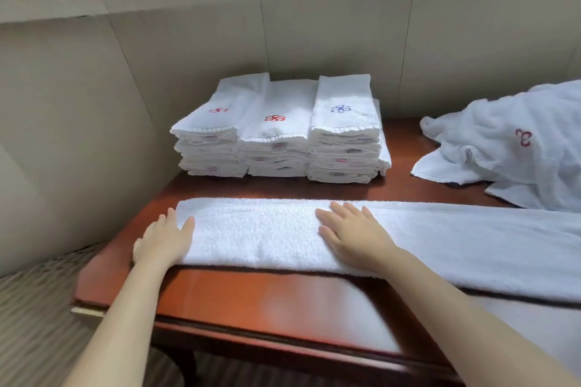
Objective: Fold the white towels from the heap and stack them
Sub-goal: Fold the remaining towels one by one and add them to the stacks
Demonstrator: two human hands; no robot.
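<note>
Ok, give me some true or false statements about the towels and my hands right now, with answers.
1. Three stacks of folded towels stand at the back of the table. True.
2. The right hand lies flat on the long towel. True.
3. The left hand rests on the heap. False: it is at the long towel's left end.
4. Every stack's top emblem is blue. False: two are red, one blue.

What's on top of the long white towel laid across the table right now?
Only the two hands: the right hand lies flat near the middle of the long towel, the left hand rests at its left end. The table beneath it is covered.
</note>
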